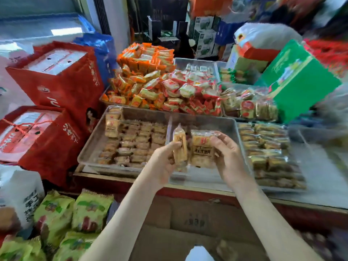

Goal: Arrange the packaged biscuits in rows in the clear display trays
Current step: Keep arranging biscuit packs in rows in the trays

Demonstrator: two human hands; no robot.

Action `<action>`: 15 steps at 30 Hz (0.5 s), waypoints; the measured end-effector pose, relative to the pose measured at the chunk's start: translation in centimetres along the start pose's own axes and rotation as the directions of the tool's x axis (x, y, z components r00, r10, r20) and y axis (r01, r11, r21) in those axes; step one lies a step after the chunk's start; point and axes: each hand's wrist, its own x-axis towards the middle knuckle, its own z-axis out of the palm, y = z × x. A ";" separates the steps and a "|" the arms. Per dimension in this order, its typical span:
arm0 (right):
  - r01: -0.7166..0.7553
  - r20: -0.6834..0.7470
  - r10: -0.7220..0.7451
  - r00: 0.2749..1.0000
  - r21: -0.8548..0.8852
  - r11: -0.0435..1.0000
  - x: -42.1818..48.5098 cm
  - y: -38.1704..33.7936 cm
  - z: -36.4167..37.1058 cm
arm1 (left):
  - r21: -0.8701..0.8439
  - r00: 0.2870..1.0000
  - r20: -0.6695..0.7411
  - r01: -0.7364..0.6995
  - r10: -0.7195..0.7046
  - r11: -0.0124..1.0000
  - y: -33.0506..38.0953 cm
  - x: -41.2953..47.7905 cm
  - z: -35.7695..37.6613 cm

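Left tray shows neat rows. The left hand curls round one biscuit packet, held edge-on. Just beside it, a second packet lies flat, pinched in the right hand. Both hover above the middle tray. Light, slippery film with brittle biscuits inside, I'd say: hold the long edges, don't squeeze.

Two biscuit packets held over the middle tray
The left packet stands edge-on, the right packet shows its black label; the left tray and right tray hold rowed biscuits.
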 end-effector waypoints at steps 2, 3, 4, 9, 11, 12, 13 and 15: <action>0.001 -0.030 -0.003 1.000 -0.043 0.999 -1.3 -1.2 -2.9 | 0.096 0.999 -0.029 0.017 -0.014 0.995 -1.5 -0.1 2.4; -0.004 -0.055 0.001 0.999 -0.062 0.998 -1.7 -1.6 -4.3 | 0.133 0.999 -0.046 0.020 -0.014 0.991 -2.3 -0.2 3.4; -0.017 -0.085 0.010 0.996 -0.079 0.997 -2.2 -1.9 -5.6 | 0.158 0.998 -0.066 0.022 -0.012 0.987 -3.0 -0.3 4.3; -0.139 -0.193 0.129 0.973 -0.040 0.990 -3.8 -1.9 -9.7 | 0.325 0.998 -0.064 0.025 -0.005 0.945 -6.5 -1.0 7.1; -0.178 -0.208 0.164 0.964 -0.054 0.983 -4.2 -1.5 -10.4 | 0.477 1.000 -0.007 -0.007 0.012 0.879 -7.9 -1.4 7.6; -0.191 -0.210 0.173 0.962 -0.066 0.979 -4.5 -1.3 -10.6 | 0.531 1.000 -0.003 -0.017 0.022 0.847 -8.5 -1.6 7.8; -0.200 -0.211 0.181 0.961 -0.069 0.977 -4.8 -1.1 -10.7 | 0.561 0.999 -0.019 -0.021 0.038 0.828 -9.1 -1.9 7.8; -0.211 -0.202 0.196 0.960 -0.057 0.976 -5.3 -0.6 -10.6 | 0.583 0.992 -0.054 -0.059 0.110 0.810 -9.8 -2.5 7.8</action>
